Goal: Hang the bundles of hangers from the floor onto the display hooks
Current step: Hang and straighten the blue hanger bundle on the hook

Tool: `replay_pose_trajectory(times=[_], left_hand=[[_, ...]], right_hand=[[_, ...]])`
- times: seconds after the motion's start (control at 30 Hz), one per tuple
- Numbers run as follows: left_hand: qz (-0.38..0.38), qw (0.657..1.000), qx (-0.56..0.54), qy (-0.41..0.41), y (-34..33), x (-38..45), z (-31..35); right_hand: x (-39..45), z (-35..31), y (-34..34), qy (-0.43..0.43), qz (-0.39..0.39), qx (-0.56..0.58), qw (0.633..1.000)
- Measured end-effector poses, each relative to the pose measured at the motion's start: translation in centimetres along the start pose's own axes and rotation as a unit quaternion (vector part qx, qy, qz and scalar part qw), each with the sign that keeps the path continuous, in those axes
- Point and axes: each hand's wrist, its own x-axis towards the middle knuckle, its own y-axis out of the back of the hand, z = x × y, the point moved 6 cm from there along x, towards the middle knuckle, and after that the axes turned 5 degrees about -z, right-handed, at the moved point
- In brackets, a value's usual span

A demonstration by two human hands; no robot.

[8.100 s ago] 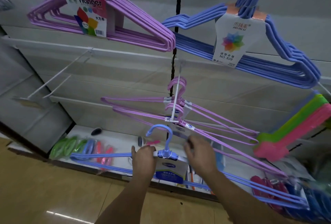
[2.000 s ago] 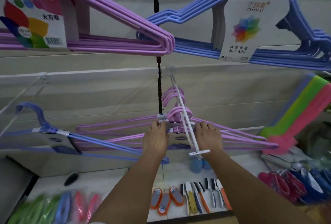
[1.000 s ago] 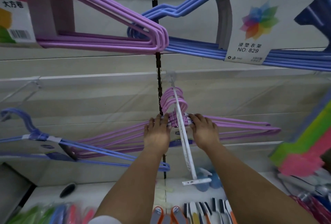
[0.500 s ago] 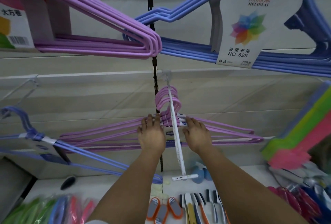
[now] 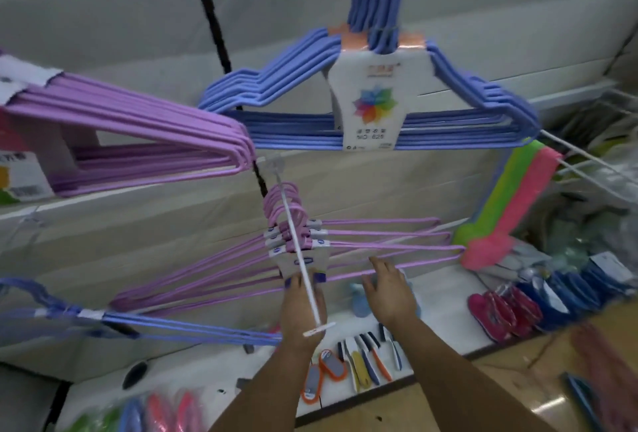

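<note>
Several bundles of thin purple hangers [image 5: 373, 242] hang by their hooks on a white display hook [image 5: 299, 269] that juts out from the wall panel. My left hand [image 5: 301, 311] is under that display hook, fingers stretched up so the tips touch the bottom of the front bundle's paper label [image 5: 303, 261]. My right hand [image 5: 390, 290] hovers just right of it with fingers spread, below the purple bars and holding nothing. A bundle of thin blue hangers [image 5: 179, 326] hangs at the lower left.
Thick purple hangers [image 5: 155, 141] and thick blue hangers [image 5: 466, 121] hang overhead. Green and pink items [image 5: 511, 210] hang at the right. The low white shelf [image 5: 435, 338] holds small brushes [image 5: 362, 359] and slippers [image 5: 504, 311]. Wooden floor [image 5: 483, 397] is at the lower right.
Both hands have come back down from the purple hanger necks they were pushing along the display hook. The right hand has let go and spread. The view has swung right and tilted.
</note>
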Motion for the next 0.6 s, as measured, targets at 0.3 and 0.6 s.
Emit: replay_pose_trajectory(times=[0.3, 0.6], left_hand=[[-0.206, 0.970, 0.060, -0.116, -11.2, -6.2, 12.0], [-0.299, 0.922, 0.087, -0.230, -24.1, -14.7, 25.4]], right_hand=[[-10.5, 13.4, 9.2, -0.150, 0.101, 0.079, 0.980], [-23.9, 31.0, 18.1, -0.309, 0.210, 0.108, 0.921]])
